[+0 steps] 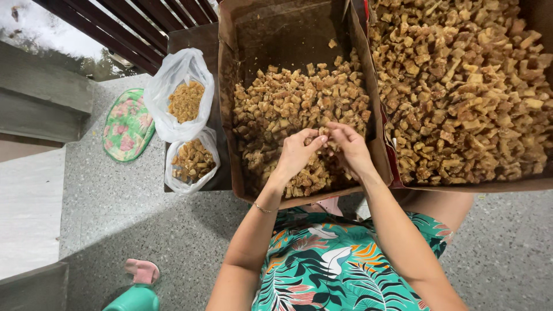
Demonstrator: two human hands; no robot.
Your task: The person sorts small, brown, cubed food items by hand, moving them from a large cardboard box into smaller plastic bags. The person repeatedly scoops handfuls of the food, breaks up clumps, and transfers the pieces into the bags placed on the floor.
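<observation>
My left hand (296, 154) and my right hand (351, 148) meet over a cardboard box (226, 103) half full of small golden-brown fried pieces (288, 101). The fingertips of both hands pinch a few of those pieces between them near the box's front. A thin bracelet sits on my left wrist. A second, larger cardboard box (461, 185) to the right is heaped with the same pieces (461, 86).
Two clear plastic bags holding brown pieces, an upper bag (183, 95) and a lower bag (191, 161), sit left of the box. A floral cushion (128, 124) lies on the speckled floor. A pink slipper (142, 269) and a green object (133, 299) are at bottom left.
</observation>
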